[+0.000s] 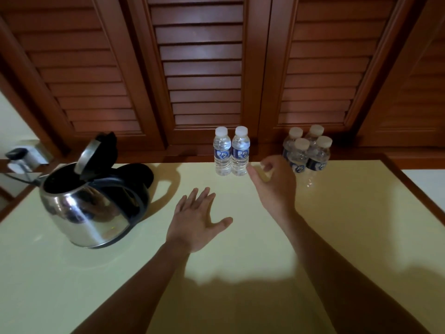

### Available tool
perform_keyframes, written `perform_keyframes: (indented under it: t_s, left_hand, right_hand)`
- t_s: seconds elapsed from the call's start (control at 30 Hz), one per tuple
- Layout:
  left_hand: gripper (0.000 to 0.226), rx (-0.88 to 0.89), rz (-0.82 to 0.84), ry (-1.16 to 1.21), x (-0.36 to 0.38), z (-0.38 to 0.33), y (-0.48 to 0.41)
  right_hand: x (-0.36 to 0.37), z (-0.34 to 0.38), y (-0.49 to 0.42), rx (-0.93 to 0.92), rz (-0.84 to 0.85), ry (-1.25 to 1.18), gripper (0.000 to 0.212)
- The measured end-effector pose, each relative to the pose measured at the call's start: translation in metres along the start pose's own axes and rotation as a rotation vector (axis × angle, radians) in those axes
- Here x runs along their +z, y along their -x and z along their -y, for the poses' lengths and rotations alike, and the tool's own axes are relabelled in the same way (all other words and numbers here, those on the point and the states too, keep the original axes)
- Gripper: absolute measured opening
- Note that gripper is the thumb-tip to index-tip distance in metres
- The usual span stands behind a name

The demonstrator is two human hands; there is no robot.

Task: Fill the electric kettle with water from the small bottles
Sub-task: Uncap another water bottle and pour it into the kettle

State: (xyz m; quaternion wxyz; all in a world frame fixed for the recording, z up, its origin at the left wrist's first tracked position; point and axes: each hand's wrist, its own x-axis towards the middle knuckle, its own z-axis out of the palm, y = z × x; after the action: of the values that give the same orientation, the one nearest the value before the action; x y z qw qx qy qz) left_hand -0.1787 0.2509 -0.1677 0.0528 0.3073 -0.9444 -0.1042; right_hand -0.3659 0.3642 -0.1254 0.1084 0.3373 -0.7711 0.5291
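A steel electric kettle (84,208) stands at the left of the pale table (216,273), its lid (85,154) flipped up and its black handle facing right. Two small capped water bottles (231,153) stand side by side at the table's far edge. A group of several more bottles (308,153) stands to their right. My left hand (196,220) hovers flat over the table's middle, fingers apart, holding nothing. My right hand (274,184) is raised between the two bottle groups, fingers loosely curled, touching no bottle.
The kettle's black base (142,174) lies behind the kettle. A plug and socket (21,155) sit on the wall at far left. Wooden louvred doors (204,68) rise behind the table. A wooden rim (414,189) borders the table's right side.
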Motion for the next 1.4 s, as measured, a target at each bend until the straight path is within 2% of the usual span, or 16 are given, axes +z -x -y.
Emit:
perform_keyframes:
  t_s: [0.07, 0.17, 0.33, 0.53, 0.7, 0.77, 0.9, 1.0, 1.07, 1.2, 1.3, 1.4]
  left_hand:
    - [0.094, 0.001, 0.004, -0.002, -0.001, 0.000, 0.000]
    - [0.095, -0.001, 0.011, 0.004, -0.002, 0.000, 0.001]
    - [0.095, -0.009, 0.017, 0.018, -0.001, 0.001, 0.000]
    - [0.095, -0.003, 0.023, 0.040, -0.001, 0.003, -0.002]
    - [0.096, 0.005, 0.010, 0.062, -0.004, 0.002, -0.001]
    - [0.092, 0.032, -0.041, 0.141, -0.005, 0.003, 0.000]
    - [0.080, 0.054, -0.254, 0.511, -0.009, 0.006, 0.014]
    - [0.085, 0.042, -0.229, 0.681, -0.017, 0.003, 0.032]
    - [0.079, 0.034, -0.201, 0.785, -0.021, 0.005, 0.045]
    - [0.051, 0.041, -0.279, 0.778, -0.027, 0.032, 0.083]
    - [0.048, 0.018, -0.270, 0.827, -0.031, 0.072, 0.115]
    - [0.044, 0.015, -0.267, 0.841, -0.039, 0.116, 0.143]
  right_hand:
    - [0.009, 0.011, -0.022, -0.025, 0.029, -0.025, 0.030]
    - [0.022, 0.021, -0.052, -0.086, 0.030, -0.012, 0.043]
    - [0.040, 0.025, -0.083, -0.036, 0.124, 0.055, 0.056]
    - [0.042, 0.026, -0.081, -0.022, 0.166, 0.011, 0.027]
    - [0.027, 0.028, -0.059, -0.087, 0.128, 0.044, 0.025]
    - [0.019, 0.033, -0.043, -0.097, 0.122, 0.053, 0.026]
    - [0.001, 0.057, -0.008, -0.091, 0.185, 0.071, 0.028]
    - [-0.011, 0.084, 0.023, -0.068, 0.283, 0.071, 0.027]
    - [-0.013, 0.104, 0.044, -0.052, 0.349, 0.051, 0.027]
    - [-0.004, 0.147, 0.087, -0.053, 0.451, -0.014, 0.025]
    - [0.007, 0.183, 0.112, -0.111, 0.536, -0.009, 0.027]
    - [0.027, 0.221, 0.136, -0.160, 0.552, 0.046, 0.032]
